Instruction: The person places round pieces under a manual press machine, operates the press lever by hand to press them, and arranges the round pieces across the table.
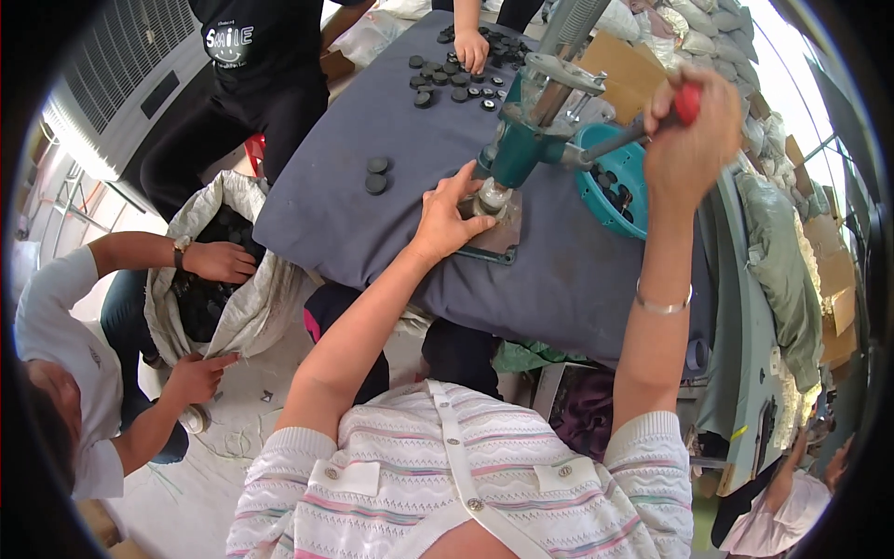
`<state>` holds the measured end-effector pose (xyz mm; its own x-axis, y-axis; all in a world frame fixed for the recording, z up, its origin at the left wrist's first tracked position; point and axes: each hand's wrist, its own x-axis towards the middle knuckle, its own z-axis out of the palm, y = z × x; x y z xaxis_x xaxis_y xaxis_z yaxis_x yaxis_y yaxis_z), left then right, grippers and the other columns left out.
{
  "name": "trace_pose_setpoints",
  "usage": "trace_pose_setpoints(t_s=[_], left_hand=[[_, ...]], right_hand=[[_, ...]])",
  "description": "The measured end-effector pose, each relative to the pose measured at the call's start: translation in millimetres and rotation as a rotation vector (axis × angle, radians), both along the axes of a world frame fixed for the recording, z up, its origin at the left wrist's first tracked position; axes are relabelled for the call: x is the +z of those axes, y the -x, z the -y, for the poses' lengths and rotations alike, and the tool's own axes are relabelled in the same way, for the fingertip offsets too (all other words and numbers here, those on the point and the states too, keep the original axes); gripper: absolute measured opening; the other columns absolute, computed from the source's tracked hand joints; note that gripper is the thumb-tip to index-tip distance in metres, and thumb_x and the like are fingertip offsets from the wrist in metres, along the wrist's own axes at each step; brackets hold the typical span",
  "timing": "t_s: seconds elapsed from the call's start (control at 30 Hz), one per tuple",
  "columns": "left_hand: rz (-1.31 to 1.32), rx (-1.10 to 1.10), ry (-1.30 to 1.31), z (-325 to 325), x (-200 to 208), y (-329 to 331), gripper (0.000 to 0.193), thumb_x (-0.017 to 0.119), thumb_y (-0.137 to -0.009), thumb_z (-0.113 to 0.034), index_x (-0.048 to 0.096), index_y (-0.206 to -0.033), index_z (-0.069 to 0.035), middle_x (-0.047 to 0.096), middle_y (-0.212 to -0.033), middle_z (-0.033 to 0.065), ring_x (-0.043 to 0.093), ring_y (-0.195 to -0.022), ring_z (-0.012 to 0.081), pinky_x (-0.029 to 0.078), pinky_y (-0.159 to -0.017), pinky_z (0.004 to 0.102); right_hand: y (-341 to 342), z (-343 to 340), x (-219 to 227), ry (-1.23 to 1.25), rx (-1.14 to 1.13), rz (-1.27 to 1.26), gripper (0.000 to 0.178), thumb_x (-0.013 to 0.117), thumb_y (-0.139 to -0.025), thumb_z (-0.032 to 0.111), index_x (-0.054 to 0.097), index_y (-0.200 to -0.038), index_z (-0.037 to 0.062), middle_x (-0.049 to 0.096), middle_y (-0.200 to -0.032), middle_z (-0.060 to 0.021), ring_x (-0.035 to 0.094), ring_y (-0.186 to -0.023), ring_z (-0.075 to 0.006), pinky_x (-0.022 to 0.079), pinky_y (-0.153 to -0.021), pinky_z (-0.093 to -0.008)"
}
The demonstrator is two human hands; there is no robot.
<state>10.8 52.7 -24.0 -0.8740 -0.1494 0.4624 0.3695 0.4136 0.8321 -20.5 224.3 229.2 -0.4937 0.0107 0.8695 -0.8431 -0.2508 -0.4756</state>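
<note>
A green hand-lever press [518,154] stands on the cloth-covered table in front of me. My left hand [445,219] lies at its base plate [503,244], thumb and fingers spread to either side of the whitish ram tip [493,197]. Whether a part sits beneath the tip is hidden. Up on the right, my right hand [694,140] is wrapped round the red knob [687,103] of the lever [619,138]. Just right of the press is a turquoise plastic basket [596,210] with dark round pieces in it.
Two black round caps [376,174] lie left of the press; several more [456,79] cover the far table, where another person's hand [471,50] rests. At left, a seated co-worker reaches into a white woven sack [270,307] of black pieces. Boxes [824,279] line the right.
</note>
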Motion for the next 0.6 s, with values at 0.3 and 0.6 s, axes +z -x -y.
trace_pose_setpoints(t_s=[0.3, 0.6], left_hand=[[-0.011, -0.003, -0.112, -2, -3, 3, 0.080, 0.081, -0.072, -0.013, 0.045, -0.144, -0.014, 0.070, -0.111, 0.0051, 0.058, -0.112, 0.0205, 0.035, -0.100, 0.0377], [0.121, -0.447, -1.199, 51, 13, -46, 0.062, 0.068, -0.085, -0.009, 0.042, -0.142, -0.002, 0.068, -0.107, 0.0207, 0.067, -0.099, 0.0281, 0.051, -0.083, 0.0351]], right_hand=[[88, 19, 20, 0.125, 0.009, 0.268, 0.020, 0.053, -0.097, 0.023, 0.056, -0.097, 0.0029, 0.054, -0.075, -0.0066, 0.040, -0.048, -0.0076, 0.027, -0.040, -0.0210], [101, 27, 19, 0.106, 0.000, 0.436, 0.019, 0.052, -0.098, 0.025, 0.056, -0.094, 0.0067, 0.046, -0.065, 0.0000, 0.040, -0.044, -0.0065, 0.026, -0.036, -0.0208]])
